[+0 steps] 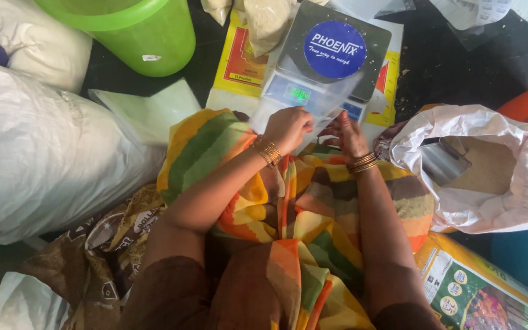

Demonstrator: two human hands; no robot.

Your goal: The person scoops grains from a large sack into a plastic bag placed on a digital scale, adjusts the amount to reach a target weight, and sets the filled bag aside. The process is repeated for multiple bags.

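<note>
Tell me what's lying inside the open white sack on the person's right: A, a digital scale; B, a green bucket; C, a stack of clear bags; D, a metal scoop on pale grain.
D: the open white sack holds a shiny metal scoop resting on pale grain.

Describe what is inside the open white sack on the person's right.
The white sack holds pale tan grain with a metal scoop resting on it. How deep the grain goes is hidden by the sack's folded rim.
</note>
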